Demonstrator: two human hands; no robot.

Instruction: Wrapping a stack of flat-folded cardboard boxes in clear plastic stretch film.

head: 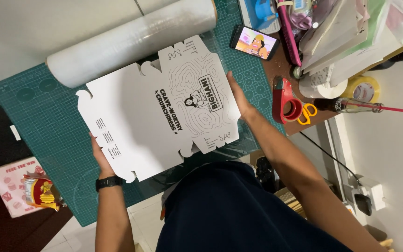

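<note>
A flat, unfolded white cardboard box blank [155, 112] with black line art and scalloped tabs lies on a green cutting mat [47, 116]. My left hand [100, 156], with a black watch on the wrist, grips the blank's near left edge. On the opposite side, my right hand [239, 95] lies flat against the printed edge with its fingers stretched out. Both hands hold the blank between them.
A big roll of clear stretch film [131, 39] lies behind the blank. To the right sit a phone [254, 43] with a lit screen, a red tape dispenser [283, 100], yellow-handled scissors [308, 113], a tape roll [362, 88] and piled papers [350, 32]. A snack bag [40, 192] sits at lower left.
</note>
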